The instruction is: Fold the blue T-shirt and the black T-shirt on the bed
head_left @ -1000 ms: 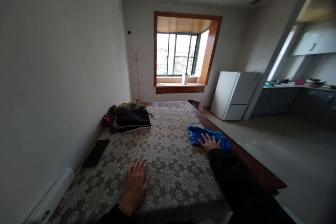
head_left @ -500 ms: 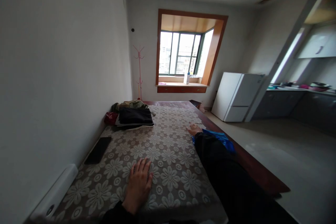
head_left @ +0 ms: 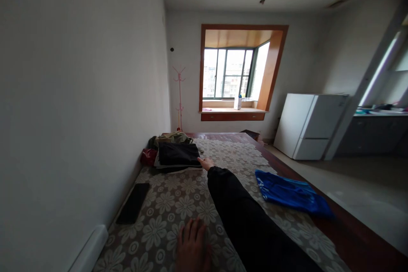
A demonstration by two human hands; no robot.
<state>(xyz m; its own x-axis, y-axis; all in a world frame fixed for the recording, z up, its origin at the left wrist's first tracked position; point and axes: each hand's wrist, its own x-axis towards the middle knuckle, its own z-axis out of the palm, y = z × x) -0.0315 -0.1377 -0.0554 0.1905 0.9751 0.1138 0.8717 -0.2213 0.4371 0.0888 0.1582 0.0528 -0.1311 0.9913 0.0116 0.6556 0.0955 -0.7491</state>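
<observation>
My right hand (head_left: 205, 163) reaches across the table to a stack of folded clothes at the far left. Its fingers are closed at the right edge of a black folded garment (head_left: 178, 154), which lies on top of the stack. My left hand (head_left: 192, 242) rests palm down on the flower-patterned tablecloth (head_left: 165, 202) near the front, fingers stretched and holding nothing. To the right of my right arm lies a blue folded garment (head_left: 291, 194) with pale lettering, apart from both hands.
A black phone-like slab (head_left: 133, 203) lies by the left wall. Behind the black garment are an olive cloth (head_left: 176, 137) and a dark red item (head_left: 148, 157). A white box-shaped object (head_left: 91, 248) stands at the lower left. Beyond the table are a pink coat rack (head_left: 180, 97) and a white fridge (head_left: 309, 127).
My right hand has moved left from beside the blue garment to the edge of the black one. The blue garment is now in full view. The camera view has shifted too.
</observation>
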